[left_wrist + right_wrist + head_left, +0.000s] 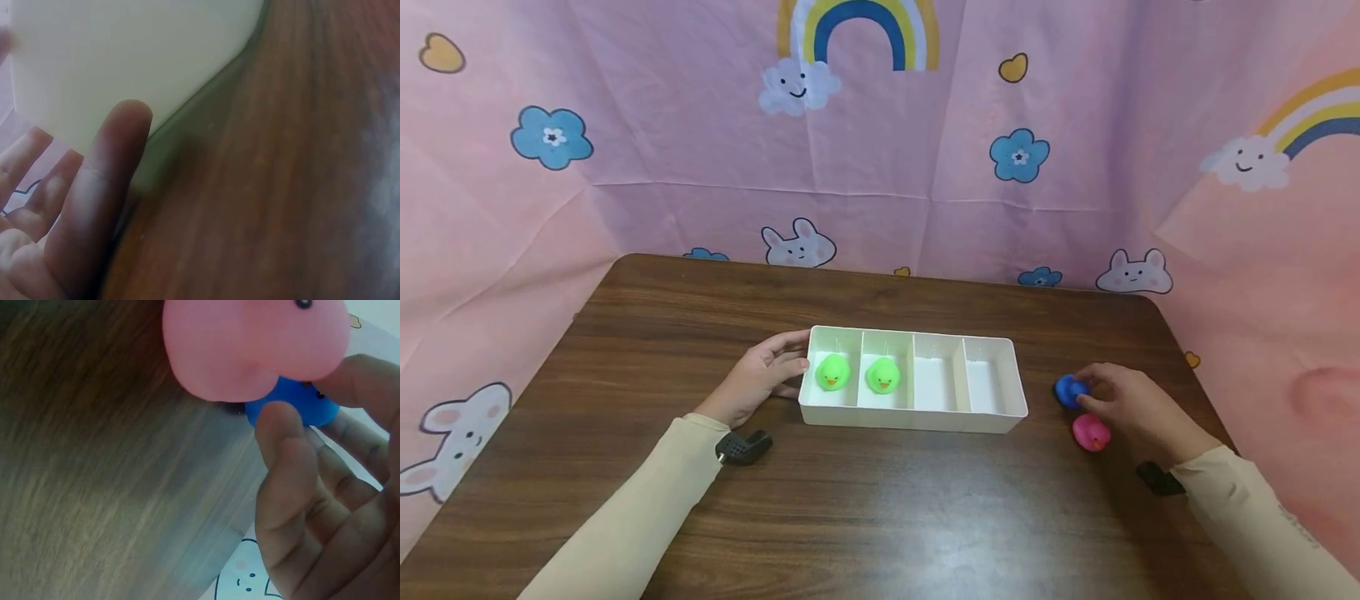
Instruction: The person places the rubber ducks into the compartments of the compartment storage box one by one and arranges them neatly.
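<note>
A white box with four compartments [898, 419] stands mid-table. A green rubber duck [832, 372] sits in its leftmost compartment, and another green duck [883, 376] in the one beside it. My left hand [758, 373] rests against the box's left end; its thumb [122, 144] lies straight along the end wall. To the right of the box, my right hand [1131, 408] pinches a blue rubber duck [1067, 391] between thumb and fingers. In the right wrist view the blue duck [297, 403] is partly hidden by a pink duck [250, 350]. The pink duck [1091, 432] sits just in front, on the table.
The box's two right compartments [992, 379] hold nothing. Under everything is a dark brown wooden table [880, 517]. A pink patterned cloth [910, 150] hangs behind its far edge and along both sides. Black straps with cameras [743, 447] sit at the wrists.
</note>
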### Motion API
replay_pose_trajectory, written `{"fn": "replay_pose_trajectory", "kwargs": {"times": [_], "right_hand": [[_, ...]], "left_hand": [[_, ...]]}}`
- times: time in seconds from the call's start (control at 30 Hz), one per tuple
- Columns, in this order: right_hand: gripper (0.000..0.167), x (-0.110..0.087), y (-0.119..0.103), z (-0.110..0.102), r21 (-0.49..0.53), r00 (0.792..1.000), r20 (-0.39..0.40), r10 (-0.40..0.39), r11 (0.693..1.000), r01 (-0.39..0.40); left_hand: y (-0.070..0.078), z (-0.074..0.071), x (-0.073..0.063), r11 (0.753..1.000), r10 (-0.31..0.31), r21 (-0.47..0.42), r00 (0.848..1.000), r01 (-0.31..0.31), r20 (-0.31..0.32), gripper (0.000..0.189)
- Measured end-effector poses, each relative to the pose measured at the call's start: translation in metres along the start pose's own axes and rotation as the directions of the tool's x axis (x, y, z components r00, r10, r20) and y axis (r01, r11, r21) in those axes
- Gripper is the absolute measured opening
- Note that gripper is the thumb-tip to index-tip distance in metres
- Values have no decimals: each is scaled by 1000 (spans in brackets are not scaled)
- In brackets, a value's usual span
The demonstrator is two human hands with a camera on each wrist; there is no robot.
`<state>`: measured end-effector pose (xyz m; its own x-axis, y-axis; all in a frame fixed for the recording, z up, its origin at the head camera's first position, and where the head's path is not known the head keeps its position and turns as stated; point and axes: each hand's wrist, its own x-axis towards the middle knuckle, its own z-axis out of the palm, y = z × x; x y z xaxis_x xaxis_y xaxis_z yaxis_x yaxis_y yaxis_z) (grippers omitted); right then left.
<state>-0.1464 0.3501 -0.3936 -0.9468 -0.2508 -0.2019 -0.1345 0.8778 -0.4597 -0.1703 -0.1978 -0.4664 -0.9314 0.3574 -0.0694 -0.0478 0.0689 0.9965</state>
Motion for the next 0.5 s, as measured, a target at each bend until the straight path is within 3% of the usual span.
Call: {"fn": "replay_pose_trajectory", "kwargs": {"times": [0.27, 0.5], "right_hand": [[34, 0, -7, -6, -83, 991, -100, -84, 994, 76], [31, 2, -25, -13, -73, 971, -177, -162, 986, 151]], "left_hand": [[0, 1, 0, 1000, 8, -14, 1000, -8, 0, 63], [1, 2, 0, 1000, 10, -25, 1000, -10, 1, 63]]}}
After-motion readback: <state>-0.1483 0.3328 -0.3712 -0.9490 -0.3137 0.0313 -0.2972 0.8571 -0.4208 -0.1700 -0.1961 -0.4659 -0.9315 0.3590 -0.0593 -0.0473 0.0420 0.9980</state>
